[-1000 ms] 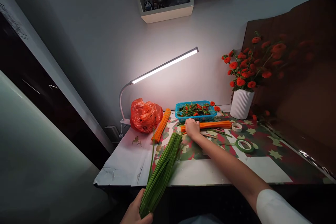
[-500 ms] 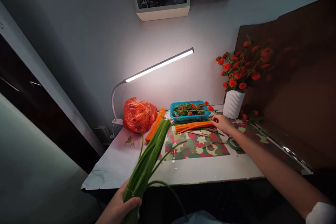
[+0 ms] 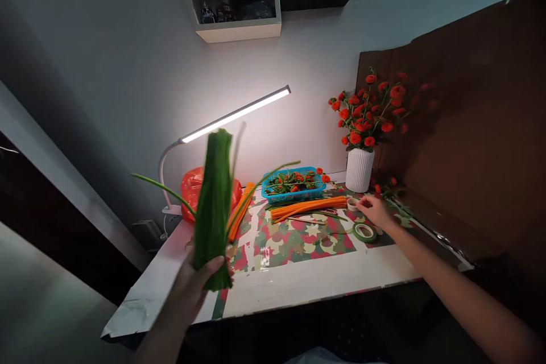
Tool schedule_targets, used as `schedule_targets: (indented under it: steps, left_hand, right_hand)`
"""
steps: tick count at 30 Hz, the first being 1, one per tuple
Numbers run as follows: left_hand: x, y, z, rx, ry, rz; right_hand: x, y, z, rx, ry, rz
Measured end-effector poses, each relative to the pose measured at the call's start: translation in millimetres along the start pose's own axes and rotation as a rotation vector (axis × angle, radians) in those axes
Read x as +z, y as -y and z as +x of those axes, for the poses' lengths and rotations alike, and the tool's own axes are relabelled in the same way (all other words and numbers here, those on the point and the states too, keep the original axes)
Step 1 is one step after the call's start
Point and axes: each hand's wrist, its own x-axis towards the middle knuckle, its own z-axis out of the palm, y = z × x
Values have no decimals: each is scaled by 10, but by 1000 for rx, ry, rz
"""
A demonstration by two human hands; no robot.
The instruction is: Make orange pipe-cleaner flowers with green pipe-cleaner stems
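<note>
My left hand (image 3: 187, 281) is closed around the lower part of a thick bundle of green pipe cleaners (image 3: 213, 199), raised upright over the table's front left. A few loose stems bend out from its sides. Across the table, my right hand (image 3: 376, 211) has its fingertips drawn together at the right edge of a small white round container (image 3: 352, 205); what they pinch, if anything, is too small to make out. The container stands at the right end of a bundle of orange pipe cleaners (image 3: 307, 207). Nearer me lies a roll of green tape (image 3: 364, 232).
A blue basket (image 3: 273, 196) holds red flowers and greenery. Behind the green bundle are a second orange bundle (image 3: 243, 210) and a red plastic bag (image 3: 191, 185). A white vase (image 3: 359, 170) with red flowers stands back right. A lit lamp (image 3: 239, 114) reaches over the table.
The green bundle has been lifted and turned more upright by my left hand. My right hand has moved slightly right from the orange bundle's end, uncovering the small white container. The view has shifted.
</note>
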Motion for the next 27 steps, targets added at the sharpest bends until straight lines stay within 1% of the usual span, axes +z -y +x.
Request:
schedule_targets:
  steps: [1,3,5,7,8,11,12,14,16,17,22,27]
  left_hand:
    - [55,99,-1,-32,18,-2]
    - [157,281,-17,-78,37,-1]
    - [250,412,-37,-84,67,-24]
    - [327,486,-52,-77,88,-37]
    - [359,507,-56,-70,94,-36]
    - [426,536,-61,-46,95,-32]
    - [442,540,-62,-38,92,-35]
    - [468,544,-66,-24,78,-37]
    - [489,545,-71,-12,64,-29]
    - [497,546,-74,-7,59,-23]
    - [507,574,-85,-1,67,-10]
    - [497,613,-86,-6,72,-6]
  right_hand:
    - [60,73,-50,82,-13,160]
    - [198,285,-195,233,87,468]
    - [354,548,-399,358,183,659]
    - [515,814,-648,511,303,825]
    - [592,937,-779,578,390,901]
    - [787,1246,-1147,741,581,1131]
    - [836,1329,-1248,784,675,1220]
    - [911,1467,-1399,802,796,1388]
    - [962,1574,-1483,756,858,1483]
    - [981,1616,-1503,731,866,1507]
    - [1045,1711,-1496,640,814,1520]
    - [1113,1635,-1487,643,769,1464]
